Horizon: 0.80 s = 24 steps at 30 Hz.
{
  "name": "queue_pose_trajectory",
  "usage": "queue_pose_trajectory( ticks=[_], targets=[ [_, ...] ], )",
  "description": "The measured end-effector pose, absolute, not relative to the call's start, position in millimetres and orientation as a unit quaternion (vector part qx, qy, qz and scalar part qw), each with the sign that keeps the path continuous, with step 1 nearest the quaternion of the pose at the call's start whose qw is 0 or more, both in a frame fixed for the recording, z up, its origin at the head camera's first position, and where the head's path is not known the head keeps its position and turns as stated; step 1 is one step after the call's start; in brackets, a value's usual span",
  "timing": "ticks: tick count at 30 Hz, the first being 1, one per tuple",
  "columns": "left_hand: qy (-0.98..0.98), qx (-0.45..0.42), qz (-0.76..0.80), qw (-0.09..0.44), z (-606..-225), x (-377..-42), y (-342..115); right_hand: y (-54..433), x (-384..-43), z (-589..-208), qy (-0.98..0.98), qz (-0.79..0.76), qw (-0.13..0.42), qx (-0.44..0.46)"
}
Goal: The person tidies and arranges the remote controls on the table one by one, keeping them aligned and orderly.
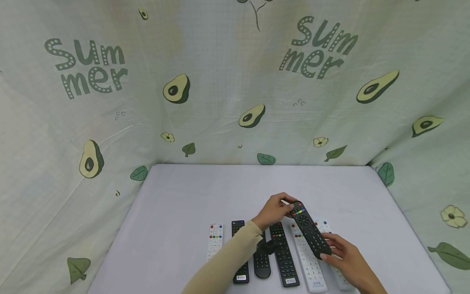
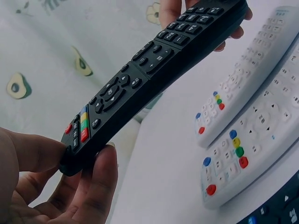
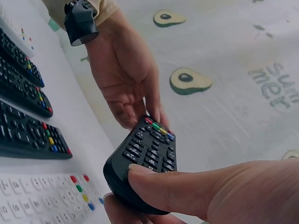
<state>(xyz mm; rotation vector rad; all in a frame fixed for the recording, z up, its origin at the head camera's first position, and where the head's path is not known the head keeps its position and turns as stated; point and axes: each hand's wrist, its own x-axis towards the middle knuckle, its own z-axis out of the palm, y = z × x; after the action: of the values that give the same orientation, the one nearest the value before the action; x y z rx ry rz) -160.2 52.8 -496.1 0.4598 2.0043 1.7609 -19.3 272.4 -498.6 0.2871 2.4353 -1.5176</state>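
Note:
A black remote control (image 1: 311, 228) with a row of coloured buttons is held in the air between both hands, tilted, above the white remotes. My left hand (image 1: 276, 209) pinches its upper end, near the red button, thumb on the face and fingers beneath. My right hand (image 1: 345, 257) grips the lower end; in the right wrist view its thumb (image 3: 173, 186) lies over the number keys. Below the held remote lie a white remote (image 1: 310, 265) and a second white remote (image 2: 247, 70), partly hidden in the head view by the right hand.
Left of these on the white table (image 1: 176, 204) lie several more remotes in a row: a black one (image 1: 284, 257), a rounded black one (image 1: 262, 265), another black one (image 1: 240, 275) and a white one (image 1: 215, 237). The left sleeve covers parts of them. A patterned curtain (image 1: 220, 134) stands behind.

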Motion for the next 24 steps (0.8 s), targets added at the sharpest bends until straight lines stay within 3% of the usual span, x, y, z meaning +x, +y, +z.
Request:
queue_pose_trajectory(
  ticks=[19, 24],
  targets=[
    [0.723, 0.182, 0.617, 0.25, -504, -155, 101, 311, -2, -510, 0.871, -0.455, 0.133, 0.125],
    [0.719, 0.186, 0.62, 0.255, -507, -155, 113, 320, 6, -517, 0.874, -0.465, 0.088, 0.11]
  ],
)
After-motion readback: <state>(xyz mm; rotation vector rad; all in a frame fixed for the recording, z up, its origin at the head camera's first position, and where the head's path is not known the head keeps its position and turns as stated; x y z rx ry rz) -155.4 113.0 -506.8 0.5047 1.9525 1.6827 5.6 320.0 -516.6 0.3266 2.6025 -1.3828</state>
